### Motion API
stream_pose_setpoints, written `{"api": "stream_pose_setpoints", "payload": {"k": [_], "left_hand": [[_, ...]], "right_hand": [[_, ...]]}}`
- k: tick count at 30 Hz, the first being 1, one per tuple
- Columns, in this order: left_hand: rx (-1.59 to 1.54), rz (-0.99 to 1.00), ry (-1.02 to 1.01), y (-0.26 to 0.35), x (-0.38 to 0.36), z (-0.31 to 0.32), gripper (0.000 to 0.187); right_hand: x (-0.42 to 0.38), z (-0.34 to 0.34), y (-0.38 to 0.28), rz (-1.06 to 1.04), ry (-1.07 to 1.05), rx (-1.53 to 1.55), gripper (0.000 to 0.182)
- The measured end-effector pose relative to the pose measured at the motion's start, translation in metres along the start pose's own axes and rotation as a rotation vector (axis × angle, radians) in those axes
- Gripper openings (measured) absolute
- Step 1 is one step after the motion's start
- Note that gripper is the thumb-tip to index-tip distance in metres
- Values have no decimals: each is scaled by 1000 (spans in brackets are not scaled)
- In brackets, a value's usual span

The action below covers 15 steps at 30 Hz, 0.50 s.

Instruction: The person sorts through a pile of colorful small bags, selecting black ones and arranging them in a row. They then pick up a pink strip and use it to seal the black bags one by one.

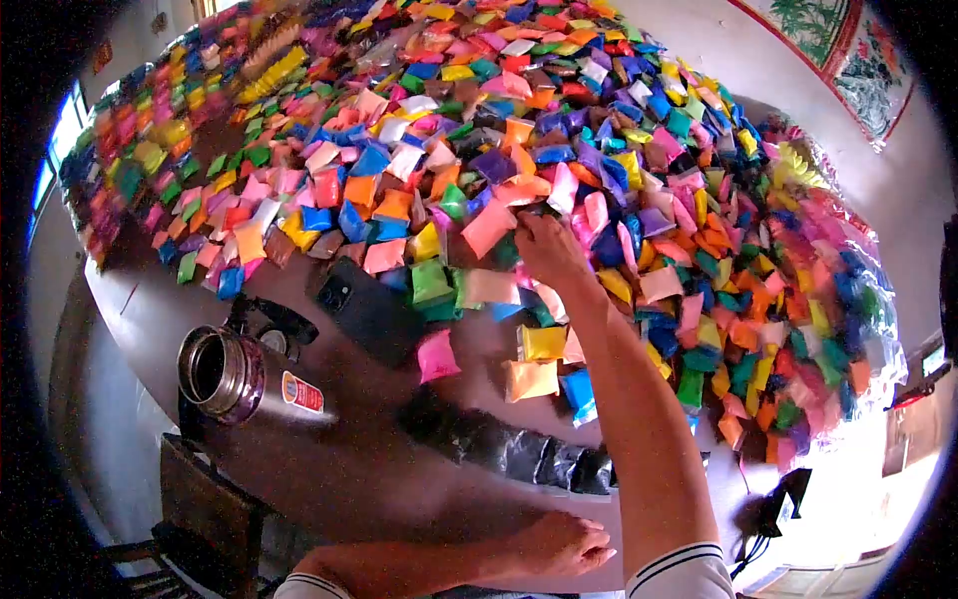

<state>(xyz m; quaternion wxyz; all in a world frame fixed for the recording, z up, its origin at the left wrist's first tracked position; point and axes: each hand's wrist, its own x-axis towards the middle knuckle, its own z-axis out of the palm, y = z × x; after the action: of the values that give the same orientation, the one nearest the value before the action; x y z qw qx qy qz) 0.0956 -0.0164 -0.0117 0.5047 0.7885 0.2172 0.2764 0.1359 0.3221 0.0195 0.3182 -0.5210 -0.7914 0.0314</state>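
My right hand (549,248) reaches into a wide heap of small coloured packets (579,150). Its fingers are bent down among them, beside a salmon-pink packet (489,228); a dark patch shows at the fingertips, and what they grip is hidden. Close to the table's near edge rests my left hand (564,544), fingers curled in, with nothing seen in it. Between the two hands runs a row of black packets (529,456), partly behind my right forearm. Several loose packets, among them a yellow one (542,342) and a pink one (436,356), lie just above that row.
An uncapped steel flask (239,377) lies or leans at the left, by a dark strap-like piece (284,321). A dark phone (369,309) is on the table (359,459) near the heap. A wooden chair (205,509) stands at lower left. Clear plastic (873,329) edges the heap's right side.
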Motion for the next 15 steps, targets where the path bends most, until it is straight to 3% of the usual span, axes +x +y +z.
{"api": "stream_pose_setpoints", "payload": {"k": [1, 3, 5, 8, 11, 13, 15], "left_hand": [[-55, -21, -9, 1, 0, -2, 30], [-108, -37, -17, 1, 0, -3, 30], [-83, -11, -27, 1, 0, -3, 31], [11, -54, -81, 6, -1, -1, 32], [-3, -121, -181, 5, 1, -1, 30], [2, -197, -279, 2, 6, -7, 29], [-2, -218, -363, 8, 12, -15, 29]], "right_hand": [[3, 0, 0, 3, -6, 2, 25], [8, -5, 0, 207, -33, 68, 23], [2, -12, 6, 195, 84, 77, 23], [-26, -55, -3, 379, 175, 704, 25], [-70, -88, 13, 462, 174, 861, 20], [-106, -124, -4, 499, 235, 925, 29], [-145, -159, -19, 539, 162, 1068, 42]]}}
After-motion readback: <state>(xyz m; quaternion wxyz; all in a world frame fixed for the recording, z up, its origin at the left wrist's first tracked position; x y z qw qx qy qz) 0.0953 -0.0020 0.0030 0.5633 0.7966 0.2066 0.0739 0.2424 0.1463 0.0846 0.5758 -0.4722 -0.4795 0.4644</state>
